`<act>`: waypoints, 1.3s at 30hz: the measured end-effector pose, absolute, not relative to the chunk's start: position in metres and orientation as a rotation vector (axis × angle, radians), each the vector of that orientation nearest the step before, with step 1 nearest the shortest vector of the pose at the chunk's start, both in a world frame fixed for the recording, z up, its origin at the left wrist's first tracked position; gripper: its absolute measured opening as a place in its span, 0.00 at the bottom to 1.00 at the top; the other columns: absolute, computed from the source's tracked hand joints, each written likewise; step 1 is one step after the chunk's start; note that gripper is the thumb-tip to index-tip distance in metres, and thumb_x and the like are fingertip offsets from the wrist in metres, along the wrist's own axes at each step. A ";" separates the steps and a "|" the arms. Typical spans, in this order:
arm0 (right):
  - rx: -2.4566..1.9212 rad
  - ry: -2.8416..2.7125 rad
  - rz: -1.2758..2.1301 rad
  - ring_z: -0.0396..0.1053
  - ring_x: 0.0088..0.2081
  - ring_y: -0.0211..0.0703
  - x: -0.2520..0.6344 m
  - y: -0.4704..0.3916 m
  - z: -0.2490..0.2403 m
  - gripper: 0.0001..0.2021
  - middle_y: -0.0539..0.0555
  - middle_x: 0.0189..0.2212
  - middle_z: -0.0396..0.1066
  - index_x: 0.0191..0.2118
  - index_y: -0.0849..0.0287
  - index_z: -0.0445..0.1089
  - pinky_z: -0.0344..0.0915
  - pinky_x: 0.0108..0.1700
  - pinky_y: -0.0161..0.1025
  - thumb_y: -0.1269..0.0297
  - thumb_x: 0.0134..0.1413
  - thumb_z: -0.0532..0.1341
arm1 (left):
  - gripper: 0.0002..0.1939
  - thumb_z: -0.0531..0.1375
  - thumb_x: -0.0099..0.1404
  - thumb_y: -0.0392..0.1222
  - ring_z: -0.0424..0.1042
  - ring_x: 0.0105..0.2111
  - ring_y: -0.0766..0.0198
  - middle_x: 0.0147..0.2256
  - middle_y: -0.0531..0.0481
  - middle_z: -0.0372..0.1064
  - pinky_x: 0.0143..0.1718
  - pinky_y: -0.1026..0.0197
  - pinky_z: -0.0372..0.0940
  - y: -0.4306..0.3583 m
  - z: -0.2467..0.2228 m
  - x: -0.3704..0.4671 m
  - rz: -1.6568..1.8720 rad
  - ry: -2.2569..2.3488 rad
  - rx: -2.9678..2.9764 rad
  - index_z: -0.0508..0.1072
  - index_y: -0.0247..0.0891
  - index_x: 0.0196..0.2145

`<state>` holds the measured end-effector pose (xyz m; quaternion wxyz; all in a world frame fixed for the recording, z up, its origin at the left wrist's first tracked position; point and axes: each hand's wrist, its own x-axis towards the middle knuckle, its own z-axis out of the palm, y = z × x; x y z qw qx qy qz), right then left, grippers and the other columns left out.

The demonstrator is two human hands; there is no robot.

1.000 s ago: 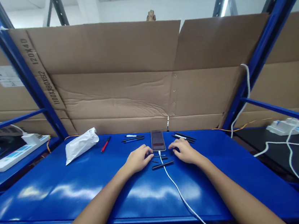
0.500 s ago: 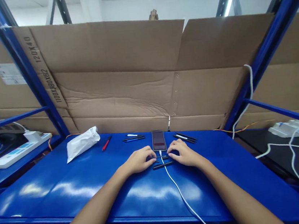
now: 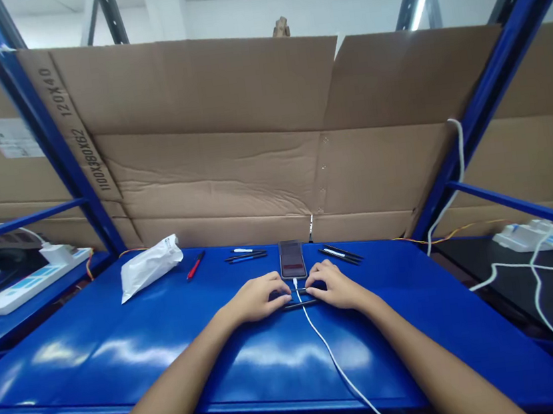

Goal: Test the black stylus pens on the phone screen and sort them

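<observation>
just below the phone (image 3: 292, 260), your left hand (image 3: 260, 297) and right hand (image 3: 337, 287) curl at opposite ends of a thin dark piece (image 3: 299, 291), pinch unclear; work seems unfinished, a black rod (image 3: 295, 306) lying nearer you

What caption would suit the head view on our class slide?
Left hand and right hand flank a white cable and slim dark pieces, close to a phone on a blue tabletop.

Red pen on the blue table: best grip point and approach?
Pinch the red pen mid-barrel, probably from above with the left hand, fingers across its length: it lies flat and slim, slanting away. Come in from its right; the white bag sits close on its left.
</observation>
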<state>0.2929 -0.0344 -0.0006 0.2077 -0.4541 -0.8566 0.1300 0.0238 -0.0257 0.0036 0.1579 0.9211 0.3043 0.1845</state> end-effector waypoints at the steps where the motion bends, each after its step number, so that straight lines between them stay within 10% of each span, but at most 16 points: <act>1: -1.266 -2.388 0.369 0.66 0.48 0.51 0.293 -0.035 0.000 0.04 0.55 0.42 0.72 0.38 0.53 0.79 0.60 0.52 0.49 0.65 0.62 0.65 | 0.13 0.58 0.73 0.51 0.74 0.44 0.60 0.45 0.49 0.72 0.46 0.62 0.66 -0.027 0.005 0.024 0.527 0.831 2.636 0.78 0.46 0.48; 39: -1.149 -2.050 0.510 0.74 0.39 0.47 0.307 -0.029 0.013 0.11 0.54 0.38 0.79 0.40 0.58 0.77 0.68 0.44 0.43 0.58 0.64 0.60 | 0.09 0.58 0.72 0.41 0.74 0.37 0.62 0.39 0.48 0.76 0.40 0.63 0.66 -0.014 0.000 0.020 0.870 0.965 2.660 0.78 0.40 0.44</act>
